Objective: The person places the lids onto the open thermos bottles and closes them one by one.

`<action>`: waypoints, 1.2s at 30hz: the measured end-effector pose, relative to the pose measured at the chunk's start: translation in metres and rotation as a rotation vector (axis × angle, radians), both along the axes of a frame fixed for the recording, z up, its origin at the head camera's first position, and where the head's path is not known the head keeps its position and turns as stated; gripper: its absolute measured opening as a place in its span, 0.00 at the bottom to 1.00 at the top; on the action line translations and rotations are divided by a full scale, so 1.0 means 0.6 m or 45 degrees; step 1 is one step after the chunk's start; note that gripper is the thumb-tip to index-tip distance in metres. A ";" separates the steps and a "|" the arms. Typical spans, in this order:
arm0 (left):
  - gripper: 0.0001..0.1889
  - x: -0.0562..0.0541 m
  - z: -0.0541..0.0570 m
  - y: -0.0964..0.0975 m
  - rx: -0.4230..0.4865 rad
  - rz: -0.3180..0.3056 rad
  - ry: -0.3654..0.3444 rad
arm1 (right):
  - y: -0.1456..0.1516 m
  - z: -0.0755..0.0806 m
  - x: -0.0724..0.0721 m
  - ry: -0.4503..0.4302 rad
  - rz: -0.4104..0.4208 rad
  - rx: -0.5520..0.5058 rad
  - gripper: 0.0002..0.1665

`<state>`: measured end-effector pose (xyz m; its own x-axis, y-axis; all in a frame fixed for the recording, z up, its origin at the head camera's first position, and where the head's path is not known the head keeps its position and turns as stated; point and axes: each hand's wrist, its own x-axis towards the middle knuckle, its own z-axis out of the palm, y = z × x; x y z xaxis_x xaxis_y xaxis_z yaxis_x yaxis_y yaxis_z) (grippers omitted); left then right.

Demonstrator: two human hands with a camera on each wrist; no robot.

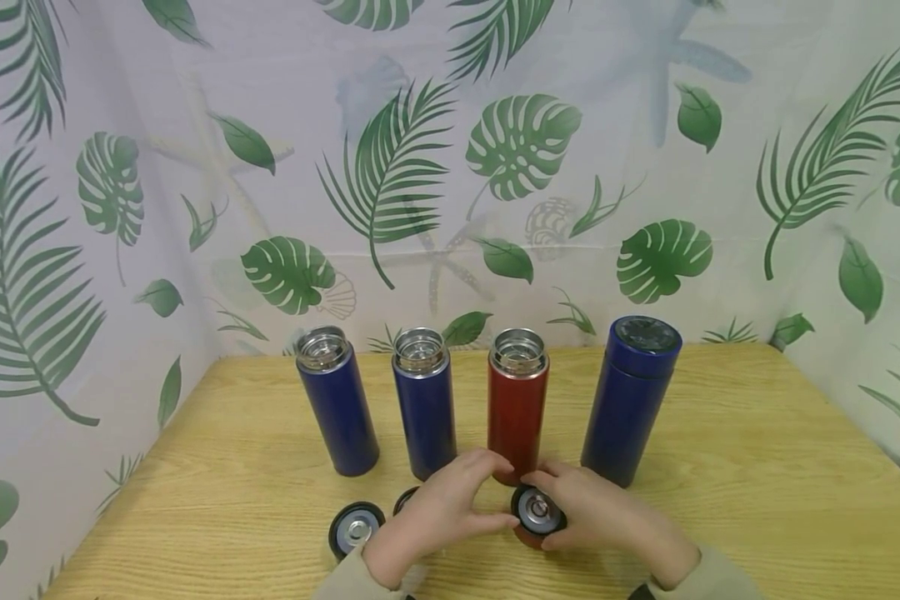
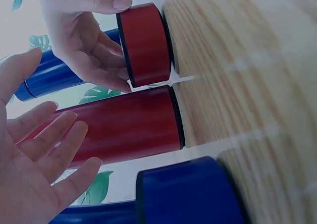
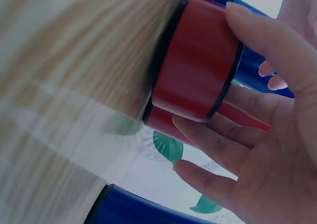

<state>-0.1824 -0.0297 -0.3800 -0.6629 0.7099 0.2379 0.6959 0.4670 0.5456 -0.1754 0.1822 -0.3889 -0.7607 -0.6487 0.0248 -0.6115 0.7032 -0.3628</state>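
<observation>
My right hand holds a red bottle lid between thumb and fingers at its rim; the lid stands on the table with its inner side up. Just left of the lid is my left hand, its fingers spread and gently curved, with nothing in its grasp. In the left wrist view its palm overlaps the red bottle. Directly behind the lid stands the red insulated bottle, its steel mouth uncovered. A blue lid sits near my left hand, which partly hides it in the head view.
Two uncovered blue bottles, the left one and the middle one, stand left of the red bottle. A larger blue bottle with its lid on stands at right. Another lid lies front left. Leaf-patterned cloth hangs behind the wooden table.
</observation>
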 end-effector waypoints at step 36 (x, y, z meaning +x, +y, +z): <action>0.26 0.003 0.061 0.007 0.351 0.257 0.230 | 0.014 0.080 0.026 0.264 -0.165 -0.159 0.35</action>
<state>-0.1807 -0.0256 -0.3436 -0.7130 0.4622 0.5273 0.7011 0.4575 0.5470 -0.1597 0.1906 -0.3410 -0.8074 -0.5285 0.2624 -0.5897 0.7382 -0.3275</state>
